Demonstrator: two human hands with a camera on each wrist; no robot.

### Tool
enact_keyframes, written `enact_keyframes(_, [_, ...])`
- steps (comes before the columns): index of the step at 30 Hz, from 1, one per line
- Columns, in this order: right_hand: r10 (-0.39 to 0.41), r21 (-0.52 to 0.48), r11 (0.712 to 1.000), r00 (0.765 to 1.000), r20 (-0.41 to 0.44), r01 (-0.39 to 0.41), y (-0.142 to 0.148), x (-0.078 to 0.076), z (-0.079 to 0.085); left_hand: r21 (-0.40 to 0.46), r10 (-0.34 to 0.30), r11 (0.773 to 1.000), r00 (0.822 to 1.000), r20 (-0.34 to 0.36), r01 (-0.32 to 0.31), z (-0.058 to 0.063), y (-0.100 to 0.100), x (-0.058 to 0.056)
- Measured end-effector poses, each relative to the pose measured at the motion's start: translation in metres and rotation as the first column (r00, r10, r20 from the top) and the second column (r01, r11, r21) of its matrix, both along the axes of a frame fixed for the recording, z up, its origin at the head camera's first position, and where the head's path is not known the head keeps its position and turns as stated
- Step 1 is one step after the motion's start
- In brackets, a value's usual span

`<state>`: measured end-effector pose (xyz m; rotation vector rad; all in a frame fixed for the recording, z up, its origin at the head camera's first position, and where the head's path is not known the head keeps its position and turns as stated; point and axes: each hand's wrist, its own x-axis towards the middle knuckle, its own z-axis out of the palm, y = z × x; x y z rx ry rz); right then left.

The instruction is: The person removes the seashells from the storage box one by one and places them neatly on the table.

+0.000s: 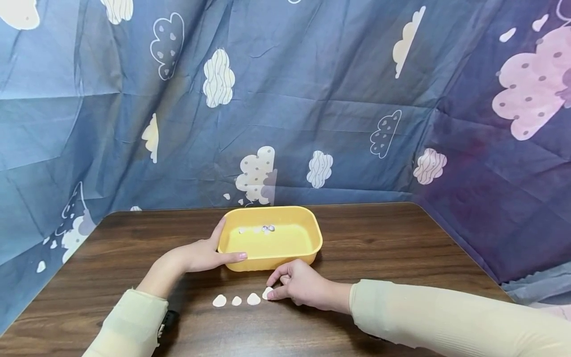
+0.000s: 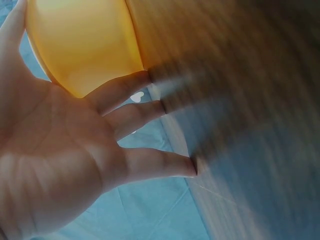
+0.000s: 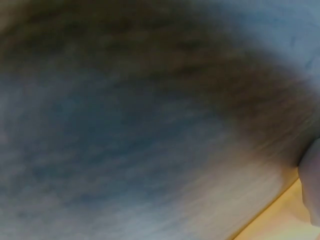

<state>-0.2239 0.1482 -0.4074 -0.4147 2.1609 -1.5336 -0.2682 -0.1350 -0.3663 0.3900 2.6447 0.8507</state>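
A yellow plastic basin stands on the table, with a few small white and dark shiny pieces lying inside. My left hand holds its near left corner, the thumb over the front rim and the fingers along the left side. In the left wrist view three fingers of it extend straight, down to the tabletop. In front of the basin, my right hand pinches a white shell between thumb and fingers, low over the wood. Left of it lie three similar white shells, the nearest one close beside the pinched one.
The dark wood-grain table has rounded far corners. A blue cloud-print cloth hangs behind it and along both sides. A dark band shows at the left wrist. The right wrist view is mostly blurred tabletop, with the basin at its lower right corner.
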Motion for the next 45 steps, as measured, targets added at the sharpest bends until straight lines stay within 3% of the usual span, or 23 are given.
enact_keyframes(12, [0.020,-0.139,0.990,0.998,0.055,-0.012,0.004,-0.002,-0.002,0.007,0.017,1.000,1.000,-0.010,-0.017,-0.002,-0.005,0.000])
enact_keyframes(19, [0.036,-0.140,0.990,0.996,0.083,-0.024,0.002,-0.002,-0.001,0.014,0.020,1.000,1.000,-0.013,-0.020,-0.004,-0.008,0.001])
enact_keyframes(22, [0.073,-0.111,0.992,0.995,0.066,-0.065,0.000,0.004,0.012,0.006,0.014,1.000,1.000,-0.006,-0.014,-0.006,-0.006,0.003])
enact_keyframes(25, [0.095,-0.082,0.992,0.995,0.005,-0.094,-0.002,0.005,0.043,-0.010,0.005,1.000,1.000,-0.004,-0.005,-0.005,-0.003,0.003])
enact_keyframes(30, [0.092,-0.086,0.991,0.992,-0.087,-0.099,-0.002,-0.015,0.098,-0.036,-0.004,0.999,1.000,-0.019,0.003,0.000,-0.002,0.000])
enact_keyframes(34, [0.057,0.007,0.998,0.987,-0.152,-0.057,0.000,-0.038,0.117,-0.015,-0.007,1.000,1.000,-0.019,0.007,0.001,-0.003,0.000])
enact_keyframes(39, [-0.010,0.148,0.988,0.979,-0.204,0.041,-0.001,-0.068,0.121,0.008,-0.011,1.000,1.000,-0.020,0.011,0.001,-0.004,0.000])
enact_keyframes(45, [-0.115,0.134,0.982,0.987,-0.114,0.130,-0.005,-0.093,0.105,-0.010,-0.006,1.000,1.000,-0.017,0.005,0.002,-0.001,0.001])
